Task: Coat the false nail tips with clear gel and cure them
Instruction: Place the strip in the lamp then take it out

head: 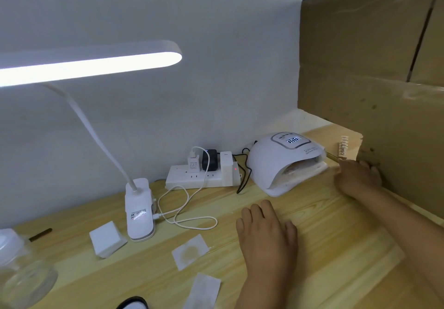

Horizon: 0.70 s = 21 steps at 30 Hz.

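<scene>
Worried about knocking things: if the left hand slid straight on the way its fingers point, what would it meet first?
Probably the curing lamp, at its front base, just ahead of the left hand; depth is unclear.

Clip desk lamp [139, 210] is lit over the wooden table [336, 248], power strip [201, 176] against the wall (chargers plugged in), cardboard [372, 68] on the right, cotton pads [189, 251] lying around.

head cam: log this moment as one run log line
left hand flat on table | right hand at nail tips beside curing lamp, grip unclear | display lit
</scene>
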Motion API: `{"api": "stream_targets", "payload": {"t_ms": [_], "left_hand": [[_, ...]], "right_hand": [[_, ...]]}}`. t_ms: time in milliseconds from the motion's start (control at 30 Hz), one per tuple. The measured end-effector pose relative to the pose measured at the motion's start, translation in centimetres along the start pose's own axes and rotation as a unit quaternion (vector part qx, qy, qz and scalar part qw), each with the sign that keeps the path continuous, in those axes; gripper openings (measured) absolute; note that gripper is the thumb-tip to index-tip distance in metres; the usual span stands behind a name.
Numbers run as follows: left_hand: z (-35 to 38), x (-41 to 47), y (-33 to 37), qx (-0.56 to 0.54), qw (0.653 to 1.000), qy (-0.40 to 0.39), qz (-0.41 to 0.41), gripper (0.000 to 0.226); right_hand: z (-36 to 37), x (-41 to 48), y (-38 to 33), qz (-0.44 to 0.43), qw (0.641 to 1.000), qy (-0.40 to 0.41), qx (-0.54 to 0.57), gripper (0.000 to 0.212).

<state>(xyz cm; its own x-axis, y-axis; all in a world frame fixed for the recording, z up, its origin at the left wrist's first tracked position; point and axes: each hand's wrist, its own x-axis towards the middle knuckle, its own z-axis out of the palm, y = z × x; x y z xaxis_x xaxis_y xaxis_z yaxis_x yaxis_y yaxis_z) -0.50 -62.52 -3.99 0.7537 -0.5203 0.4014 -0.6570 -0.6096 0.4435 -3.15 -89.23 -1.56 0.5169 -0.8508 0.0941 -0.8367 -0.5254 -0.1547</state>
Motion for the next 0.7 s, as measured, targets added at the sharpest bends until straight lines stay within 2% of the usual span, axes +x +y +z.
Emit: {"api": "stream_targets", "payload": {"t_ms": [67, 167, 267, 333, 433, 567, 700], "left_hand": [[-0.1, -0.1, 0.0, 0.001, 1.0, 0.016, 0.006, 0.033], [-0.1, 0.1, 0.0, 0.005, 1.0, -0.02, 0.002, 0.035], [-0.1, 0.0, 0.0, 0.023, 1.0, -0.014, 0.003, 0.035], [-0.4, 0.0, 0.2, 0.043, 0.999, 0.029, 0.011, 0.03], [-0.2, -0.3, 0.3, 0.054, 0.997, 0.035, 0.037, 0.029], [-0.4, -0.2, 0.3, 0.062, 0.997, 0.019, 0.033, 0.03], [-0.2, -0.2, 0.3, 0.064, 0.997, 0.016, 0.037, 0.031]], "right_hand": [[-0.1, 0.0, 0.1, -0.007, 0.999, 0.033, 0.024, 0.043], [-1.5, -0.3, 0.0, -0.025, 0.981, 0.154, 0.113, 0.033], [-3.7, -0.7, -1.2, -0.115, 0.947, 0.204, 0.218, 0.036], [-5.1, -0.6, -2.7, -0.19, 0.935, 0.185, 0.235, 0.044], [-5.9, -0.3, -5.5, -0.277, 0.938, 0.129, 0.164, 0.057], [-6.3, 0.5, -8.3, -0.304, 0.946, 0.042, 0.1, 0.082], [-7.3, 1.7, -8.9, -0.364, 0.93, 0.034, -0.05, 0.088]]}}
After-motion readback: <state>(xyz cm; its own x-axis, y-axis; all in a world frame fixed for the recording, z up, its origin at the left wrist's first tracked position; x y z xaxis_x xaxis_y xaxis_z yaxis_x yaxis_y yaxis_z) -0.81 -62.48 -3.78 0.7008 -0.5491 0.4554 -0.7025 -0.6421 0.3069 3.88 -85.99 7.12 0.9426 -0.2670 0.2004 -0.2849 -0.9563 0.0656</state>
